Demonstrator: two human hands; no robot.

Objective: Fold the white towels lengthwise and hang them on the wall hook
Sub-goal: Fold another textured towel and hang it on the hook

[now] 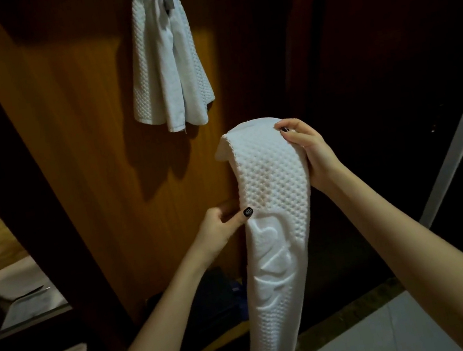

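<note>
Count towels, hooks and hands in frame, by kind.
White towels: 2, hung towel and held towel
Hooks: 1, wall hook
Hands: 2, left hand and right hand
Total: 5

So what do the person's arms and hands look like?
Both forearms are bare: no sleeves, watch or bracelets in view. The left hand and right hand carry no visible rings. The nails are painted black; the left thumbnail has a small pale pattern.

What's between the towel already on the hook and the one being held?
Nothing: the head view shows only bare wood panel between the hung towel and the held towel.
</note>
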